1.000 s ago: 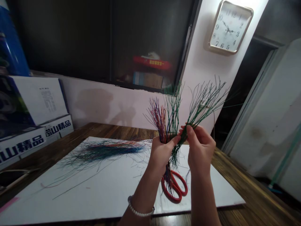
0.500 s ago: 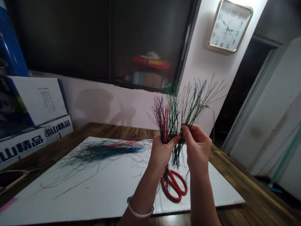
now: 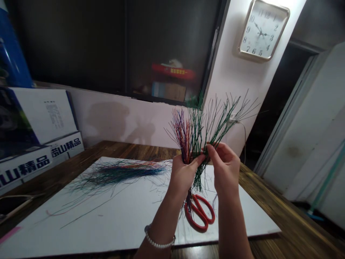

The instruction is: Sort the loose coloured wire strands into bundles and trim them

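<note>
My left hand [image 3: 184, 172] is closed around an upright bundle of purple and orange wires [image 3: 183, 138], whose lower ends hang below the fist. Its thumb and fingers also press on green wires [image 3: 196, 135] right beside that bundle. With thumb and fingertips pinched, my right hand [image 3: 225, 162] grips a fanned bunch of green wires [image 3: 222, 124], tilted to the right and touching the left hand's fingertips. Red-handled scissors [image 3: 203, 216] lie on the white board beneath the hands, their blades hidden behind the left hand and wires.
A loose pile of green, blue and orange wires [image 3: 126, 172] lies on the white board [image 3: 113, 226], with thin scraps scattered around. The board rests on a wooden table [image 3: 140, 150]. Boxes [image 3: 45, 118] stand at the left; a clock [image 3: 264, 30] hangs on the wall.
Both hands have shifted slightly left with the wires. The green bunch in the right hand has moved closer to the left hand and leans a little more to the right.
</note>
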A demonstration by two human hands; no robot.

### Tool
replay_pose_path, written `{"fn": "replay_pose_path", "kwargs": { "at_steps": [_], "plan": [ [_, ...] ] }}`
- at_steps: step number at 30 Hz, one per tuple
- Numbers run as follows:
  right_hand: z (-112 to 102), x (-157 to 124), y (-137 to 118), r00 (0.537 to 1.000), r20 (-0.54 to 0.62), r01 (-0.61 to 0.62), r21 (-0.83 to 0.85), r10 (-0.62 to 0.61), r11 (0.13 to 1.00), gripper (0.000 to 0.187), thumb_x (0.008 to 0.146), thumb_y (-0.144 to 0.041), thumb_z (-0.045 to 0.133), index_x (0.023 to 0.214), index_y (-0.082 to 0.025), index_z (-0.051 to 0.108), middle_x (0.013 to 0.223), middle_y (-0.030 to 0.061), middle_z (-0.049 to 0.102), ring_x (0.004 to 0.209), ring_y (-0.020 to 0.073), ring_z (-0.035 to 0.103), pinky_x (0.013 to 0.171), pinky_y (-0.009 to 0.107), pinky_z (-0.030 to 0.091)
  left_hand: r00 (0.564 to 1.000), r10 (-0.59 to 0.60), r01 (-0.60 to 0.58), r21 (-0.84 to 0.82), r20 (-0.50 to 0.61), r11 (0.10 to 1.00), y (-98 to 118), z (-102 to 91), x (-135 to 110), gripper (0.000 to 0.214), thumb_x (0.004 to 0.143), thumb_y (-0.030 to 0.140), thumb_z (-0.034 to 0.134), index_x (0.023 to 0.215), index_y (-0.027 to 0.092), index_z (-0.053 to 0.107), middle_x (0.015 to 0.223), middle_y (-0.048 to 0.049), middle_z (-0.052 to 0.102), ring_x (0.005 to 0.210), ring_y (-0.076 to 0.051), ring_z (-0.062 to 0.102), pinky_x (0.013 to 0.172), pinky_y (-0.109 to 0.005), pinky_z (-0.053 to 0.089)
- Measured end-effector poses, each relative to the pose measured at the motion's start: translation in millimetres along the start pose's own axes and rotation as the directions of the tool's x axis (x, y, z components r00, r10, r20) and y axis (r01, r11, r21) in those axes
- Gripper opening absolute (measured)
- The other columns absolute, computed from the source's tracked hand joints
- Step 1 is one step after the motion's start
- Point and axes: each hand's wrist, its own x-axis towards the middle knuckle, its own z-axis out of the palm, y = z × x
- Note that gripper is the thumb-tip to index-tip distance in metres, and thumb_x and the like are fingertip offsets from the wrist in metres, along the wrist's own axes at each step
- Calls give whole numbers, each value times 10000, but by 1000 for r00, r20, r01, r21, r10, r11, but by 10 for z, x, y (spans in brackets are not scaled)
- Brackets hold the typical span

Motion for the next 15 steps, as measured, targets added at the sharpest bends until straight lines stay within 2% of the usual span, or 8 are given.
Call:
{"fn": "replay_pose_path", "kwargs": {
  "at_steps": [8,15],
  "plan": [
    [-17,0,6,994,104,-45,23,42,999,177,685,-263,738,796,-174,633,742,22,649,694,153,609,608,252,489,999,21,-22,-15,-35,1000,-28,-31,31,121,637,240,762,717,156,726,726,-47,723,729,-180,661,649,-247,502],
    [3,-1,6,995,95,-39,68,32,997,162,692,-253,740,781,-174,630,731,6,650,697,142,614,612,245,491,997,15,-20,-60,-77,998,13,-23,23,148,616,238,776,720,149,719,706,-43,718,684,-163,656,610,-236,504]
  ]
}}
